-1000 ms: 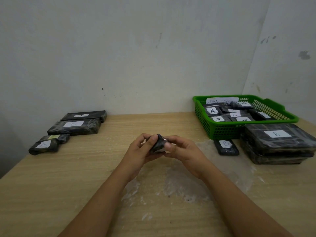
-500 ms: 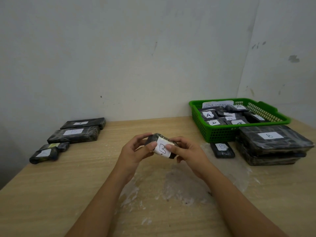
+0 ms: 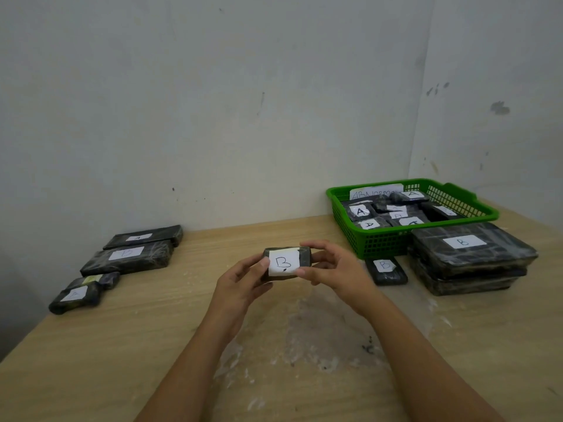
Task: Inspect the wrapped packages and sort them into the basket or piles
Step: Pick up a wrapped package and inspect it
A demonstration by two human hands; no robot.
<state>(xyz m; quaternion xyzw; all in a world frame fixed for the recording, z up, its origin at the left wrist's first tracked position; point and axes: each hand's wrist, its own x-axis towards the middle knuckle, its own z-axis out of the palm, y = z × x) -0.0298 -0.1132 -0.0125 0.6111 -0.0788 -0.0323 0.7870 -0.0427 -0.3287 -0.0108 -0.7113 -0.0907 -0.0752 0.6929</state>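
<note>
Wooden table [image 3: 91, 360] meets pale walls [image 3: 213, 102]; both hands' fingers [image 3: 264, 263] pinch B package [image 3: 286, 262].

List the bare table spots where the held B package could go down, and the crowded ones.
Free: the wide strip of table between the left piles and the green basket, and the near table under the held package. Crowded: the right side, where a small B package lies close beside the large B stack in front of the full basket.

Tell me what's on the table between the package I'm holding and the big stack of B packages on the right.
One small B package lies flat there, just before the green basket; the head view shows it beside the big stack.
</note>
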